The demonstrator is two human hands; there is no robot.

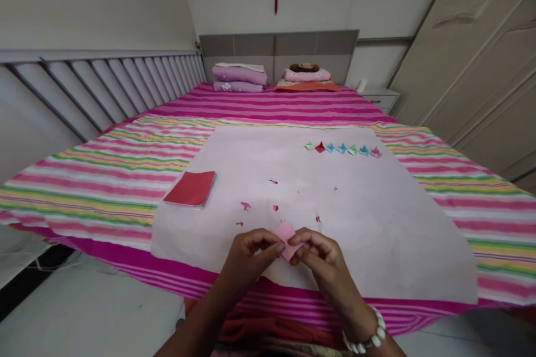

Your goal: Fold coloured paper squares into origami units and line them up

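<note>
A small folded piece of pink paper is held up between my two hands, just above the near part of a large white sheet. My left hand pinches its left side between thumb and fingers. On the other side, the thumb and fingers of my right hand close on its right edge. Fingertips cover part of the paper, so not every fold shows. A stack of square paper with a red top lies left of my hands.
Several small folded paper shapes in green, red, blue and pink stand in a row at the sheet's far right. Red scraps or marks dot the sheet's middle. Folded bedding lies by the headboard; a railing runs along the left.
</note>
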